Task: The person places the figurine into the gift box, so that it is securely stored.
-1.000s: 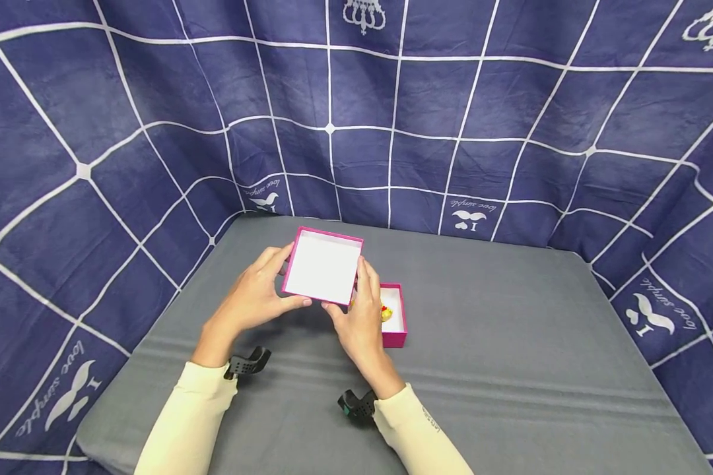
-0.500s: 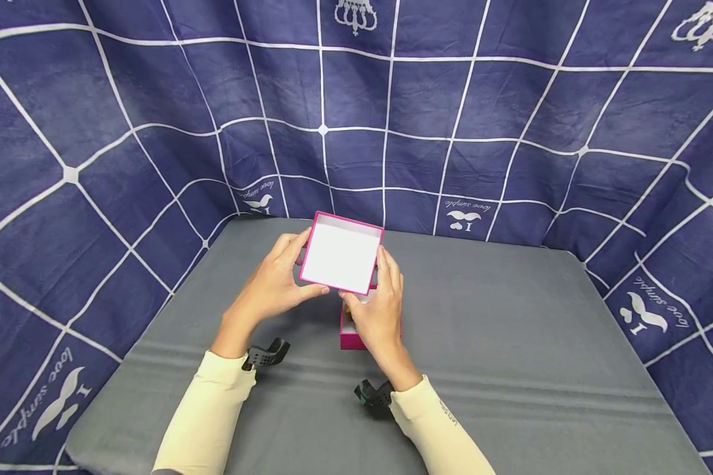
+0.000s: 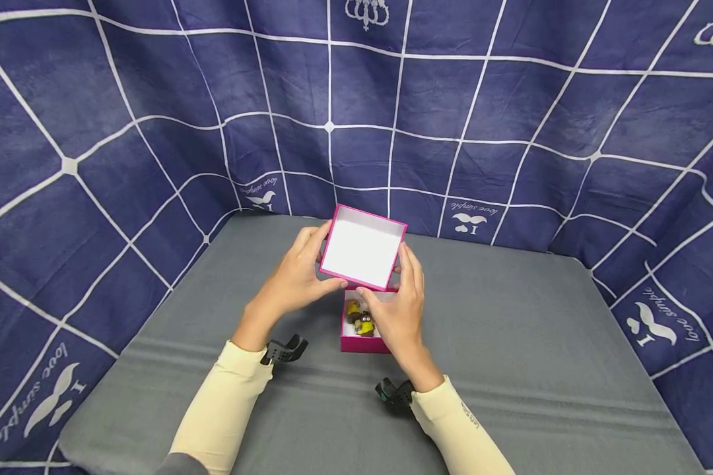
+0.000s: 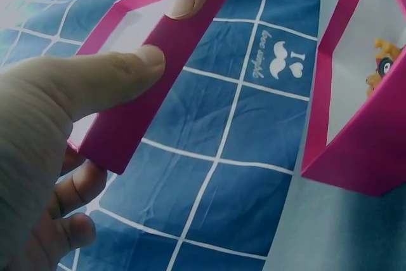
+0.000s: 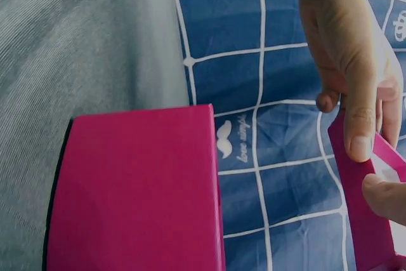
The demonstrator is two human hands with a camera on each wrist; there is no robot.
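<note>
Both of my hands grip a square pink box lid (image 3: 364, 248), white inside, which is tilted with its hollow side toward the head camera. My left hand (image 3: 297, 274) holds its left side, thumb at the lower edge. At the right side my right hand (image 3: 401, 307) does the same; its thumb (image 5: 384, 196) shows on the rim in the right wrist view. Below and just behind the hands stands the matching open pink box (image 3: 364, 344), white-lined. Small yellow-and-brown toy figures (image 3: 365, 324) lie in it, partly hidden by my right hand. An orange figure (image 4: 382, 71) shows inside in the left wrist view.
A grey cloth-covered table (image 3: 523, 343) carries the box. Behind it and at both sides hangs a blue curtain (image 3: 428, 99) with white grid lines. Black wrist cameras (image 3: 285, 348) are strapped to both wrists.
Both hands have carried the lid to the right and slightly farther away, over the box's back edge. More toy figures at the box's left side now show. The box stays in place.
</note>
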